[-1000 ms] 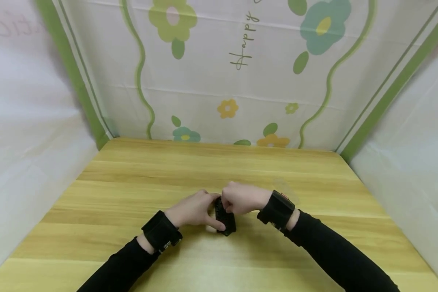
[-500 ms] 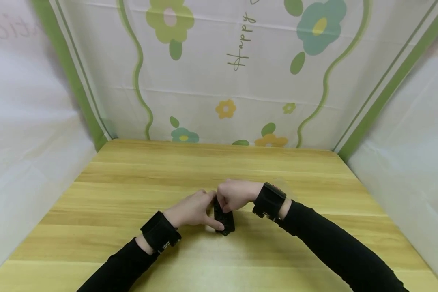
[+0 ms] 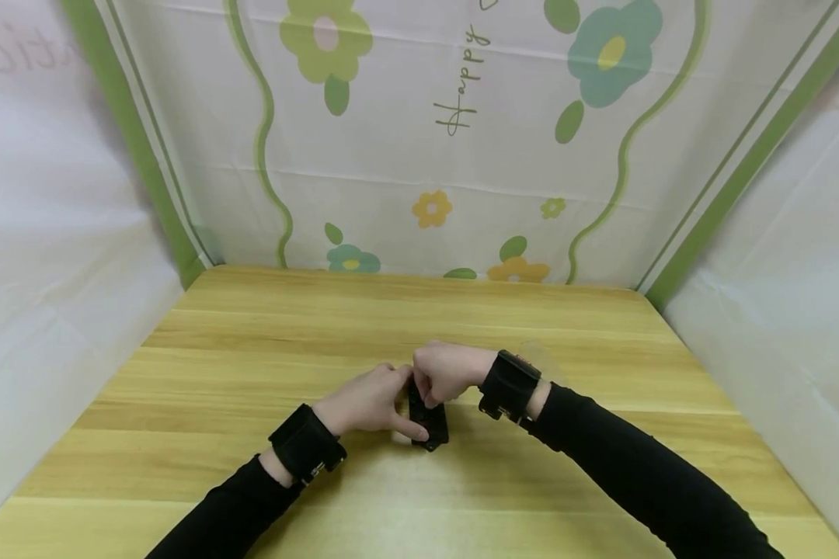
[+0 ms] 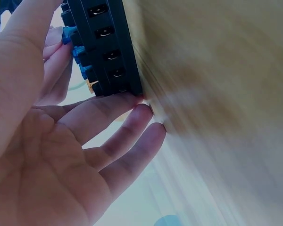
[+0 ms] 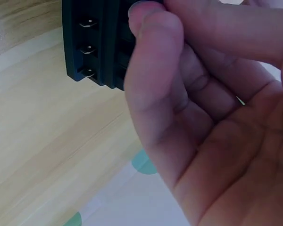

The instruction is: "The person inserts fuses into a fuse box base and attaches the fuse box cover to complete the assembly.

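A black fuse block (image 3: 431, 426) lies on the wooden table, with a row of metal terminals along its side (image 4: 106, 32). My left hand (image 3: 367, 401) grips it from the left, thumb on the near end and fingers at the far end. From the far right my right hand (image 3: 450, 371) reaches over its top, thumb and index finger pinched together. In the left wrist view these fingertips (image 4: 56, 40) meet a small blue blade fuse (image 4: 68, 34) on the block's top. More blue fuses (image 4: 81, 59) and an orange one (image 4: 90, 86) sit farther along. My right hand hides part of the block.
The wooden table (image 3: 287, 326) runs back to a white cloth (image 3: 384, 155) printed with flowers. White side sheets (image 3: 63, 233) hang at left and right. A faint clear patch (image 3: 541, 357) shows on the table beyond my right wrist.
My right hand has shifted slightly left and away from me along the block, mostly in the first half second. My left hand keeps its hold; the block stays almost in place.
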Demonstrator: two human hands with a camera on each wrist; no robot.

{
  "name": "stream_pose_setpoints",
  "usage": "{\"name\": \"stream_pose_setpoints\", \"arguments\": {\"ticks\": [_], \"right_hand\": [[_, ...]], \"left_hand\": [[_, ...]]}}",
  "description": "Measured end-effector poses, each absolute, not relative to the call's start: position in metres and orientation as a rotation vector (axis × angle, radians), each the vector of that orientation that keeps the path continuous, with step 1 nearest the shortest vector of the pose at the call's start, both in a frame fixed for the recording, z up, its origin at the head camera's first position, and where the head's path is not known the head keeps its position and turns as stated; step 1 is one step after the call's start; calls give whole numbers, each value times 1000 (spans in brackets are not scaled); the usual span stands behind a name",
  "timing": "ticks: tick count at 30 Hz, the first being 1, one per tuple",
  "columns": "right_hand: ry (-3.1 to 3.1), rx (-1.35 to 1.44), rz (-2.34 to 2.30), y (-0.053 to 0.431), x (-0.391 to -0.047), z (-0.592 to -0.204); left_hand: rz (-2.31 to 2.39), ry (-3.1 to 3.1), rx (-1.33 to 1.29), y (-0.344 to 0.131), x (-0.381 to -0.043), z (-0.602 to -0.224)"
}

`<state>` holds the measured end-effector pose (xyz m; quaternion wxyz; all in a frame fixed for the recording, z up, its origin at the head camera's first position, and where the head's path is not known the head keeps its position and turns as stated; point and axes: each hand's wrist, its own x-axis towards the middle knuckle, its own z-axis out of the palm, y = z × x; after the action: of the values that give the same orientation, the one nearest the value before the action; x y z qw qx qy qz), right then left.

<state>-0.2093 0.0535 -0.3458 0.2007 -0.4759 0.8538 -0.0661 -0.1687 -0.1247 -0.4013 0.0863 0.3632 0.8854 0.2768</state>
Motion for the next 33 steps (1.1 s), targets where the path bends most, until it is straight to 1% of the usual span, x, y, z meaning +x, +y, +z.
{"name": "stream_pose_setpoints", "arguments": {"ticks": [11, 24, 33], "right_hand": [[2413, -1332, -210, 53, -207, -346], [2446, -1249, -184, 51, -206, -351], [2448, -1285, -257, 58, -201, -347]], "left_hand": [[779, 2679, 1086, -124, -169, -402], [786, 2674, 1080, -124, -168, -403], [749, 2676, 1021, -124, -166, -399]]}}
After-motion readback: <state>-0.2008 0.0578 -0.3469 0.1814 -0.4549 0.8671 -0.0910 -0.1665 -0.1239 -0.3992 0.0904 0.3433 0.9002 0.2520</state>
